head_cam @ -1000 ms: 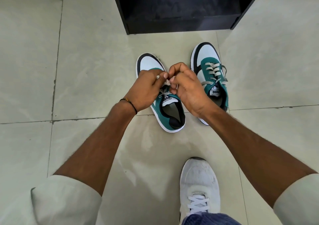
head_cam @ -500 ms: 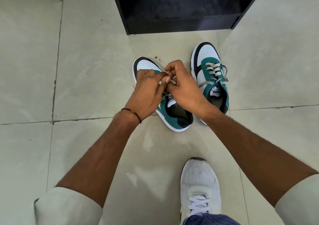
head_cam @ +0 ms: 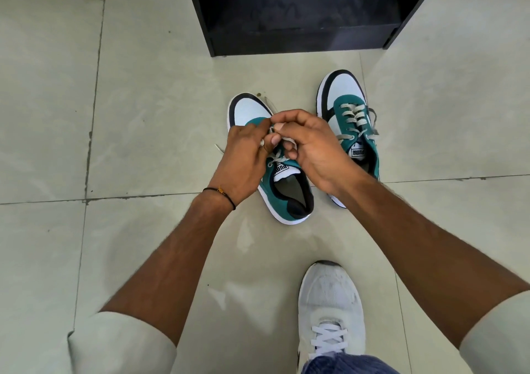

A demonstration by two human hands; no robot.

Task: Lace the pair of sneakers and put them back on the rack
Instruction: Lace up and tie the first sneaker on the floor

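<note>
Two teal, white and black sneakers stand on the tiled floor in front of a black rack [head_cam: 301,41]. The left sneaker [head_cam: 289,199] lies under both my hands, its toe pointing away and its heel turned to the right. My left hand [head_cam: 243,158] and my right hand [head_cam: 312,147] pinch its grey lace [head_cam: 276,157] over the tongue, fingertips touching. One loose lace end [head_cam: 219,148] trails on the floor to the left. The right sneaker [head_cam: 348,115] stands apart, laced, with its lace ends hanging loose at the side.
My own white shoe [head_cam: 329,310] is planted on the floor near the bottom of the view, below the pair. The rack's dark open shelf faces me at the top. Pale floor tiles [head_cam: 114,115] spread to the left and right.
The left sneaker's heel has swung to the right under my hands. My fingers have shifted on the lace, and a lace end now lies out to the left.
</note>
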